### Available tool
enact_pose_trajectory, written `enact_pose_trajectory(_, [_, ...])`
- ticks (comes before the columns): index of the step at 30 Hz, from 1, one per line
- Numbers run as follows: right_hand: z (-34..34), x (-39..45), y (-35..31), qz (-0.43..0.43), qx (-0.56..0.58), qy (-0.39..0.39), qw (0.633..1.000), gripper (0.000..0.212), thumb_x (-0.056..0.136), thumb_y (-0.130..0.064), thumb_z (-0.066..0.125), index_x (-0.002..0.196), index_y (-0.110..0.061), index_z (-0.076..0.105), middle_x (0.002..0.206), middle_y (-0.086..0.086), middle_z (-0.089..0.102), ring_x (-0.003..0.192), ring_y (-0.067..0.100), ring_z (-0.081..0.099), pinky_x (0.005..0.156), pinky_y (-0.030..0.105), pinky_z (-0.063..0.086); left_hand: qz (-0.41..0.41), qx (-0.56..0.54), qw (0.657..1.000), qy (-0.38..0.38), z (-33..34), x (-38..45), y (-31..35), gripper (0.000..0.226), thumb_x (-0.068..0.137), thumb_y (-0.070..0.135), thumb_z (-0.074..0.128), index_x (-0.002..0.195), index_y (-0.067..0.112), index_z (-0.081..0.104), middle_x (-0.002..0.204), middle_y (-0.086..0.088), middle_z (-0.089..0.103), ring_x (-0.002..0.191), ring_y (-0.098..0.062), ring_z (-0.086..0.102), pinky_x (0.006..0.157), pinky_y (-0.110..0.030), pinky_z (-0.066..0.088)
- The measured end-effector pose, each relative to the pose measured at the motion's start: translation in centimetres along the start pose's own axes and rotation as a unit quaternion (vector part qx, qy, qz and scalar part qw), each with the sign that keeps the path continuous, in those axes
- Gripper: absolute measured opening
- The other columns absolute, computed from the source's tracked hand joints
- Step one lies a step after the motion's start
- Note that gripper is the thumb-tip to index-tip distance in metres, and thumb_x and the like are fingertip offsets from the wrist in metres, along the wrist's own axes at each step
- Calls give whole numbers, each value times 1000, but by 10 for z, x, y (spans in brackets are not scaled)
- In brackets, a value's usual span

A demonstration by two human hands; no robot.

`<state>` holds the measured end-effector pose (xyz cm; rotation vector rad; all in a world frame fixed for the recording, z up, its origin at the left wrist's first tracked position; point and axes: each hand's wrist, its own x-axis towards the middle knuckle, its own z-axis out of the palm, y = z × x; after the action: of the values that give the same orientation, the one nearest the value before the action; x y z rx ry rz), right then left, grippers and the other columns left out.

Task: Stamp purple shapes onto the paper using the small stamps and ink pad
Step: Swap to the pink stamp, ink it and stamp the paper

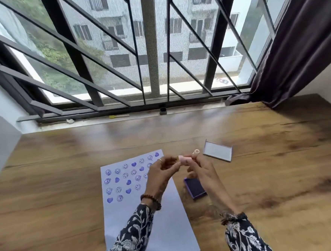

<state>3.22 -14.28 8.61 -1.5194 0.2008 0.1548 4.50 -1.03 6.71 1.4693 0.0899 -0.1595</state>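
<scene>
While both hands pinch pink stamp [185,160] | left hand [162,170], right hand [201,167] clamped | paper [147,220] at wooden table [261,158] near edge | barred window [151,48] beyond far edge

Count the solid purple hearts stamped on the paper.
7 hearts on the paper: one top right corner, two upper middle, two mid-sheet, one below those, one bottom left. The left hand, gripping the pink stamp, may hide more.
</scene>
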Motion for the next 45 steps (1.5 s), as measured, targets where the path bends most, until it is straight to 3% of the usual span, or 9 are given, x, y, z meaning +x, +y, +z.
enact_pose_trajectory(4, [6, -8, 0, 15, 6, 51, 999, 38, 99, -28, 40, 101, 1, 65, 79, 6, 58, 71, 13, 53, 66, 29, 49, 12, 12, 1000, -9, 4, -3, 3, 11, 76, 10, 69, 87, 11, 68, 87, -7, 68, 79, -11, 62, 74, -14, 51])
enact_pose_trajectory(11, [-4, -30, 2, 152, 411, 49, 897, 29, 98, -12, 40, 83, -1, 63, 60, 6, 62, 51, 13, 59, 47, 21, 55, 10, -16, 1000, 1, -2, -7, -3, 18, 77, 6, 68, 78, 23, 68, 80, 1, 67, 77, -10, 61, 71, -11, 51])
enact_pose_trajectory(14, [-12, -36, 10, 161, 436, 51, 884, 26, 97, -11, 38, 95, 1, 61, 70, 10, 61, 58, 15, 58, 52, 20, 57, -5, -7, 1000, 2, -6, -9, -12, 16, 77, 7, 68, 81, 22, 67, 82, -2, 68, 80, -14, 62, 76, -17, 52])
enact_pose_trajectory(20, [-30, -46, 33, 152, 419, 102, 889, 22, 93, -1, 43, 86, 0, 64, 66, 9, 73, 58, 14, 69, 53, 21, 59, -58, 28, 997, -31, -6, -11, -30, 8, 81, 9, 64, 88, 11, 65, 89, -7, 66, 79, -16, 63, 84, -35, 53])
enact_pose_trajectory(23, [-36, -49, 44, 138, 314, 142, 928, 17, 89, 1, 51, 85, -6, 65, 69, 6, 75, 68, 14, 68, 56, 18, 59, -80, 3, 996, -43, -3, -11, -36, 7, 84, 5, 58, 82, 12, 59, 88, -10, 64, 73, -16, 63, 68, -21, 56])
enact_pose_trajectory(26, [-35, -51, 51, 87, 44, 178, 979, 9, 81, -9, 68, 79, -17, 69, 80, 3, 73, 77, 13, 68, 64, 15, 57, -107, -27, 993, -49, 2, -10, -39, 8, 86, 4, 54, 81, 10, 54, 80, -10, 63, 63, -12, 62, 56, -17, 54])
enact_pose_trajectory(31, [-21, -53, 56, -54, -321, 178, 928, 11, 82, -28, 68, 92, -23, 70, 84, -11, 64, 76, 1, 59, 63, 2, 42, -112, -27, 992, -60, 5, -7, -42, 5, 87, 6, 54, 84, 9, 50, 77, -8, 61, 50, -5, 59, 51, -16, 52])
enact_pose_trajectory(36, [-9, -54, 55, -95, -425, 139, 889, 11, 91, -23, 57, 95, -19, 67, 93, 0, 62, 79, 13, 58, 70, 26, 50, -117, -45, 991, -53, 7, -6, -42, 10, 87, 6, 54, 80, 11, 49, 83, -14, 57, 48, -7, 54, 47, -14, 46])
enact_pose_trajectory(45, [5, -45, 47, -94, -515, 125, 843, 15, 95, -20, 50, 99, -11, 61, 97, 5, 61, 81, 18, 60, 65, 24, 47, -111, -36, 992, -51, 4, -4, -50, 10, 87, 9, 56, 79, 12, 49, 93, -20, 58, 57, -16, 53, 53, -18, 48])
